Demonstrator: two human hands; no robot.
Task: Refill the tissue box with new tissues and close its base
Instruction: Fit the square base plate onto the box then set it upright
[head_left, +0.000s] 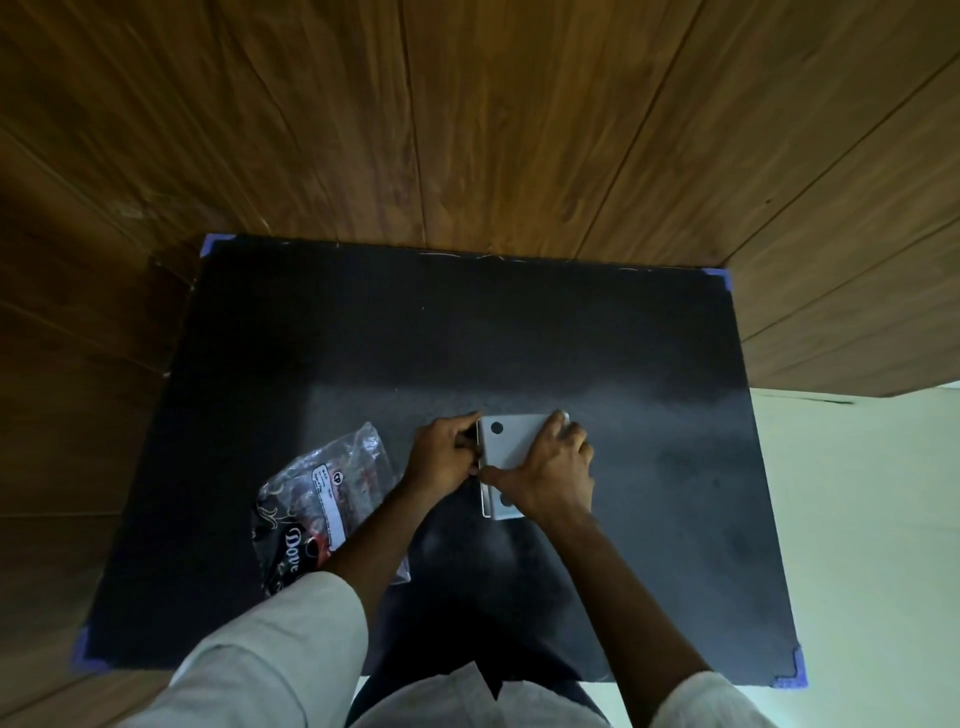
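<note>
The tissue box (506, 441) is sitting upside down near the middle of the black mat (571, 338), a bit toward the near side. Its pale base plate is facing up, and you can see 2 dark round pads on it, 1 by the far left corner and 1 near the front edge.

The right hand (550, 467) is spread flat over the right part of the base, fingertips reaching the far edge and thumb stretched across toward the left side. So it's pressing down, not clenched around anything. The left hand (441, 452) is curled against the box's left side, fingers pinching at the edge there. Can't really tell what exactly they've got.

Left of the box, partly under the left forearm, there's a crumpled clear plastic wrapper (322, 499) with dark print, lying on the mat. Purple tape (792, 670) holds the mat corners down.
</note>
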